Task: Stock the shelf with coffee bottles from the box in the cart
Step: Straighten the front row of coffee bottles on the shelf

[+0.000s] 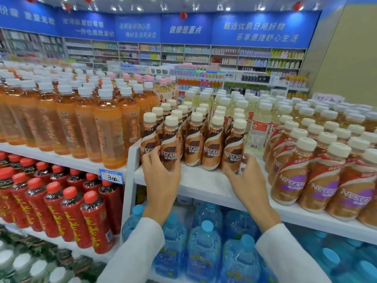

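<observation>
Several brown Nescafé coffee bottles with cream caps stand in rows on the white top shelf [204, 186]. My left hand [161, 176] grips the base of the front-left coffee bottle [169, 139], fingers curled round it. My right hand [247, 176] holds the base of the front-right coffee bottle [233, 146], thumb on one side and fingers on the other. Both bottles stand upright on the shelf. Bare shelf surface lies between my two hands. The cart and box are out of view.
Purple-labelled Nescafé bottles [318, 180] crowd the shelf to the right, tall orange tea bottles [108, 129] to the left. Red-capped bottles [71, 211] and blue water jugs [204, 248] fill the lower shelves. A price tag [111, 176] hangs on the shelf edge.
</observation>
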